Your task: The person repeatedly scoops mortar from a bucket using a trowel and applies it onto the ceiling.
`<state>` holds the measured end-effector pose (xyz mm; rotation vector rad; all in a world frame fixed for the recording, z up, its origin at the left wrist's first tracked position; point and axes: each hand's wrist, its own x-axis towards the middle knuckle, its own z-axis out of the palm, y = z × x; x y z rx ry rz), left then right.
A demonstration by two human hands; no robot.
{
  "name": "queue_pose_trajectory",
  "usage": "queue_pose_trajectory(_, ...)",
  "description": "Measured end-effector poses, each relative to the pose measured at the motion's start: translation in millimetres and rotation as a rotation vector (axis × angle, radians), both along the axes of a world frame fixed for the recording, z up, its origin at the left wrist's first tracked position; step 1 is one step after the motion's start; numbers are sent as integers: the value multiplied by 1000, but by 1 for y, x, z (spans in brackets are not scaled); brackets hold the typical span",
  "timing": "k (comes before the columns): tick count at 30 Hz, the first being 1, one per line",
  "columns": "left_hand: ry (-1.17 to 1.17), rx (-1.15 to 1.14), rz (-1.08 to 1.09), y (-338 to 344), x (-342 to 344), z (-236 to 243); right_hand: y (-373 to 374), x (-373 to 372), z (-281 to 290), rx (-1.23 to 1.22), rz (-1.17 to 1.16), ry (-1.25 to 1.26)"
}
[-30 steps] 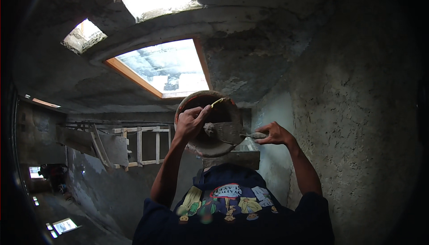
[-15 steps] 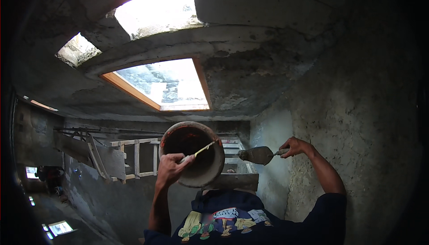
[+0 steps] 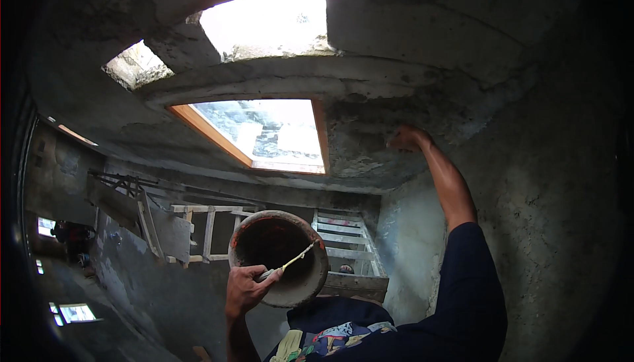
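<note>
Head: bucket [image 3: 312,283] (mouth toward camera)

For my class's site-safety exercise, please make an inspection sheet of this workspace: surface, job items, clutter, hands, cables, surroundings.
Surface: rough grey wall, patchy, with darker areas beside the window.
Job items: round bucket, its inside dark, with a thin yellowish handle across its mouth.
Clutter: ladder-like wooden frame left of the bucket; slatted wooden structure to its right.
Left hand: closed on the handle.
Right hand: raised at the wall, right of the window; shadow hides what it holds, if anything.
Cables: nothing seen.
Surroundings: dim room; wood-framed window, two bright openings above it.
</note>
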<state>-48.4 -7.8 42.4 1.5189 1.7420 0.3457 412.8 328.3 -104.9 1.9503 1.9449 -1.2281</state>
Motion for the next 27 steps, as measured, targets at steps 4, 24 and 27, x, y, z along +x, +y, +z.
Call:
queue_pose_trajectory(4,-67,-22,78,-5,-2,-14,-18,-10,-27,60,146,-28)
queue_pose_trajectory(24,-127,-116,69,-3,17,-24,40,-6,-46,920,69,-414)
queue_pose_trajectory(27,-90,-110,38,-1,19,-21,36,-4,-26,1005,113,-364)
